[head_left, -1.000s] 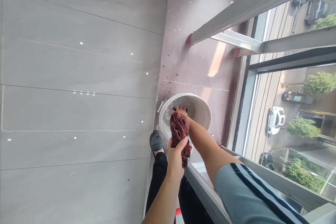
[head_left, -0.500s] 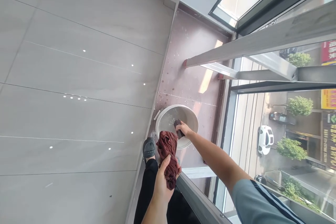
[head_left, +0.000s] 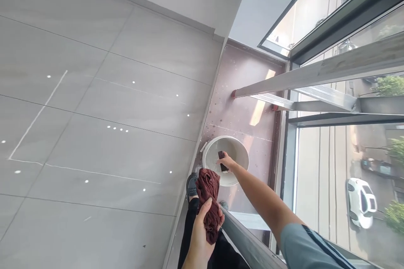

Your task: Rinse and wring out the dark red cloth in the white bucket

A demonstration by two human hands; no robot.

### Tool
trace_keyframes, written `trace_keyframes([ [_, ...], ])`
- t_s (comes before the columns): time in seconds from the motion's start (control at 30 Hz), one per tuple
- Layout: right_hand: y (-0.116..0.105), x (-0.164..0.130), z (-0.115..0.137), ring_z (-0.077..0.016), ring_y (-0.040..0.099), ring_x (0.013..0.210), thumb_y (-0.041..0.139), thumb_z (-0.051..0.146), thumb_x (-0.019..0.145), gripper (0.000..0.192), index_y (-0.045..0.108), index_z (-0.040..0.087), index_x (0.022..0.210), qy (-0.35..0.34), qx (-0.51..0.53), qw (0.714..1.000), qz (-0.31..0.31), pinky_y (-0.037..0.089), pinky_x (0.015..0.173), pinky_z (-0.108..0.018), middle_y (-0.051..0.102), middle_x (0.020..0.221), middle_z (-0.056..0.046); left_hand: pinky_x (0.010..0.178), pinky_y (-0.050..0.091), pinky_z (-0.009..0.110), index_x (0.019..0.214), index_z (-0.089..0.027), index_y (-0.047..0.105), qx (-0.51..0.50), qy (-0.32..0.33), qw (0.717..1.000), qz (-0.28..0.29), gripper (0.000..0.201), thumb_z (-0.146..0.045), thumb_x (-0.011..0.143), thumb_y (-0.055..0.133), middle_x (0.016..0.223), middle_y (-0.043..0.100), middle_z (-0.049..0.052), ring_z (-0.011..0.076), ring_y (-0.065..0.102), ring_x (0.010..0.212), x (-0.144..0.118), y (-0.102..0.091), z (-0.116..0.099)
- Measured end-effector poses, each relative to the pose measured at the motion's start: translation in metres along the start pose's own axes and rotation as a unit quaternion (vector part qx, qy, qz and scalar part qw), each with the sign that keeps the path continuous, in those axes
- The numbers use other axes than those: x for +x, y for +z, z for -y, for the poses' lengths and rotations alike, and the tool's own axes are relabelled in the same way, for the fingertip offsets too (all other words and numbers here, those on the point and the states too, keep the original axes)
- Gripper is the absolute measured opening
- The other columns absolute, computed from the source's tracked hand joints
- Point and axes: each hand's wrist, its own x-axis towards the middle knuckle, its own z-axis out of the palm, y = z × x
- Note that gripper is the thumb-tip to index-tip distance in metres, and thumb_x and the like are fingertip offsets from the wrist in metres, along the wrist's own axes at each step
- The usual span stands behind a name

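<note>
My left hand (head_left: 200,223) is closed around a bunched dark red cloth (head_left: 208,183), whose loose end bulges out past the fingers. My right hand (head_left: 228,162) reaches down over a round white bucket (head_left: 245,151) and grips a dark brown block (head_left: 222,156) that looks like a sponge. That block is over the bucket's opening; whether it touches water I cannot tell. The cloth hangs beside the near left rim and covers a little of it from view.
Ladder legs (head_left: 284,79) with red feet stand on the reddish-brown ledge (head_left: 229,111), which is spotted with drops. Another ladder rail (head_left: 249,235) runs close under my arms. Large windows (head_left: 322,164) line the right. Grey floor tiles (head_left: 94,151) spread at the left, lower than the ledge or level, unclear.
My view has shifted, so the bucket and both hands appear farther right and slightly lower. The brown block has turned more upright in my right hand. Both hands keep their hold.
</note>
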Motion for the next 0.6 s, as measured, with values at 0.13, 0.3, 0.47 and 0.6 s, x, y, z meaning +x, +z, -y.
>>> trace_keyframes([
  [0.13, -0.009, 0.002, -0.007, -0.0211, 0.059, 0.088, 0.060, 0.026, 0.072, 0.052, 0.046, 0.019, 0.122, -0.024, -0.021, 0.999, 0.037, 0.045, 0.072, -0.030, 0.061, 0.097, -0.008, 0.063, 0.052, 0.029, 0.086, -0.010, 0.058, -0.019, 0.004, 1.000, 0.009, 0.022, -0.024, 0.073, 0.068, 0.080, 0.058, 0.008, 0.0152, 0.056, 0.066, 0.003, -0.016, -0.003],
  [0.3, -0.015, -0.009, -0.018, -0.0335, 0.035, 0.123, 0.061, 0.012, 0.063, 0.066, 0.042, 0.017, 0.126, -0.005, -0.053, 0.998, -0.036, 0.033, 0.093, -0.043, 0.043, 0.128, -0.019, 0.072, 0.052, 0.031, 0.103, -0.014, 0.056, -0.009, 0.046, 0.998, 0.038, 0.033, -0.022, 0.074, 0.068, 0.099, 0.060, 0.010, 0.0198, 0.060, 0.087, -0.001, -0.022, 0.000],
  [0.47, 0.000, -0.072, 0.032, -0.0310, 0.050, 0.108, 0.061, 0.028, 0.064, 0.063, 0.041, 0.010, 0.121, -0.007, 0.057, 0.995, -0.077, 0.041, 0.085, -0.039, 0.055, 0.110, -0.019, 0.090, 0.047, 0.033, 0.124, -0.026, 0.045, 0.044, 0.168, 0.984, 0.038, 0.059, -0.019, 0.072, 0.070, 0.116, 0.057, 0.006, 0.0231, 0.052, 0.110, -0.044, -0.018, -0.018],
  [0.6, 0.033, -0.175, 0.090, -0.0219, 0.062, 0.082, 0.044, 0.055, 0.074, 0.052, 0.050, 0.013, 0.104, -0.104, 0.206, 0.973, -0.032, 0.050, 0.065, -0.030, 0.063, 0.090, -0.012, 0.093, 0.046, 0.035, 0.119, -0.025, 0.052, 0.082, 0.258, 0.958, -0.093, 0.052, -0.033, 0.071, 0.069, 0.121, 0.054, 0.008, 0.0269, 0.047, 0.116, -0.117, -0.013, -0.034],
])
